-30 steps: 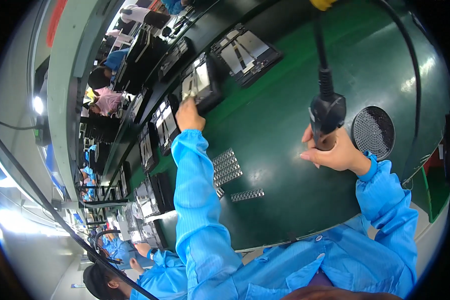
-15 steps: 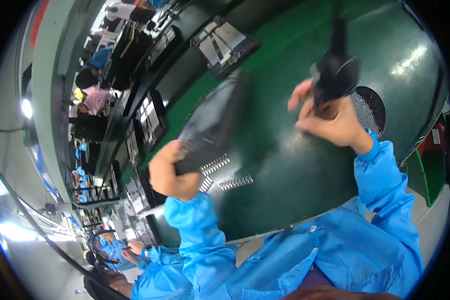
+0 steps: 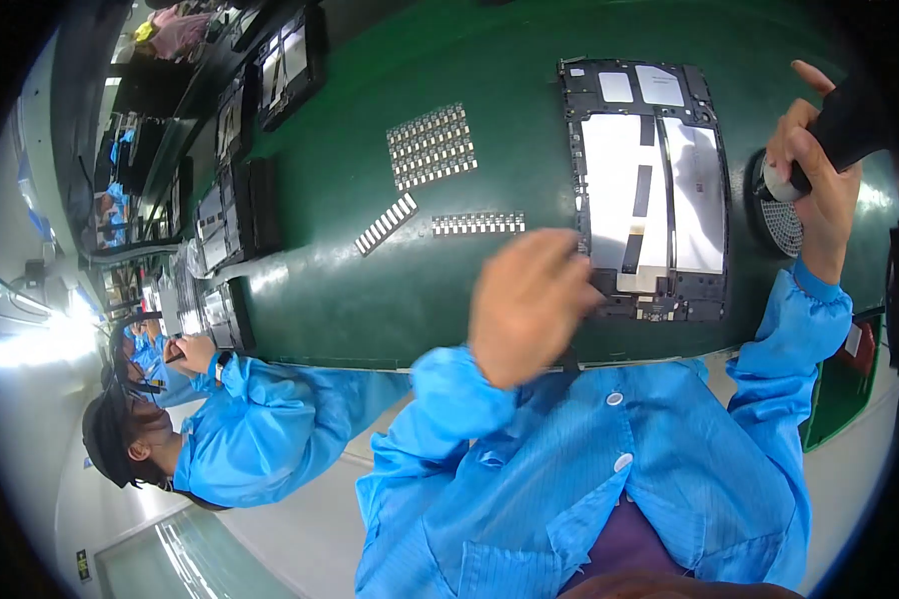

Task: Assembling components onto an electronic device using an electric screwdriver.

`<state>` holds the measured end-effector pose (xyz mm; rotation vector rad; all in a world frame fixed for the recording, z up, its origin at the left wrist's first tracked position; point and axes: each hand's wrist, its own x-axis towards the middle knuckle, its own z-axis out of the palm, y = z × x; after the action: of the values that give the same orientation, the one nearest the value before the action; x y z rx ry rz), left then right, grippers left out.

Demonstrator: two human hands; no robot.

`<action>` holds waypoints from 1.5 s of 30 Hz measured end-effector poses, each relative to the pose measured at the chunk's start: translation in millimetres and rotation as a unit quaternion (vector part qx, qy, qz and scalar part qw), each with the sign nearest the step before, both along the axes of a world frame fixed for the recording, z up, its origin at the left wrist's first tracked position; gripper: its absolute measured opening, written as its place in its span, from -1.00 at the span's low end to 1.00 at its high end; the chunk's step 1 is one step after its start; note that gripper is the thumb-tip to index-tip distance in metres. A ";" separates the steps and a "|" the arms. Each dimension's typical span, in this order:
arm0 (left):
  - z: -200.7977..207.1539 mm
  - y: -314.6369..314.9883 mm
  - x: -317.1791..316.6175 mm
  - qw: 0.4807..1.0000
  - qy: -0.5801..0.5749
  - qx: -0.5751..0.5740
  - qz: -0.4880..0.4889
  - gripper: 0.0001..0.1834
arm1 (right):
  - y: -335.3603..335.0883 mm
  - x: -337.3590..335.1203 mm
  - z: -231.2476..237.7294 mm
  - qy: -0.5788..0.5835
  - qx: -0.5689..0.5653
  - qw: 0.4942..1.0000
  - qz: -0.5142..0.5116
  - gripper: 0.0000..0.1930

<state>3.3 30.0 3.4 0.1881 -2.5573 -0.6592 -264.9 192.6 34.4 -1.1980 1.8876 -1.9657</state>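
Note:
An opened tablet (image 3: 699,200) lies flat on the green table to the right of centre, with its white battery cells and black frame facing up. My left hand (image 3: 531,307) is at its lower left corner, blurred by motion; whether the fingers touch the frame I cannot tell. My right hand (image 3: 817,185), on the far right, has its fingers wrapped round a dark tool that looks like an electric screwdriver (image 3: 851,122), index finger stretched out. Below that hand, and partly hidden by it, is a round black dish (image 3: 781,228) with a pale dotted grid inside.
Left of the tablet lie a block of small parts in rows (image 3: 432,148), a slanted strip (image 3: 386,224) and a straight strip (image 3: 477,224). More opened tablets (image 3: 288,65) stand along the left side. A co-worker in blue (image 3: 260,429) sits at the left. A green bin (image 3: 839,394) is at the lower right.
The tablet, held tilted in my left hand before, now lies on the table with its inside up. My right hand has moved right with the dark tool. The view has swung round.

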 end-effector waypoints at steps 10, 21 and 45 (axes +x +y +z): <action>9.9 -115.9 34.5 0.959 -0.204 0.112 0.160 -0.68 | 1.1 9.6 5.6 -0.017 -0.039 0.999 0.032 -0.43; 9.0 -115.5 24.4 0.890 -0.198 0.394 0.120 -0.86 | 19.5 -3.9 16.3 -0.049 -0.112 0.992 0.043 -0.44; -18.4 40.4 -48.8 0.957 0.091 0.087 -0.262 -0.71 | 18.8 -16.6 17.5 -0.180 -0.098 0.973 -0.109 -0.69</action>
<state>-45.5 70.4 -15.0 -0.4895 -2.3708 -1.0424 -281.5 211.3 51.9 -0.6277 1.7300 -2.3386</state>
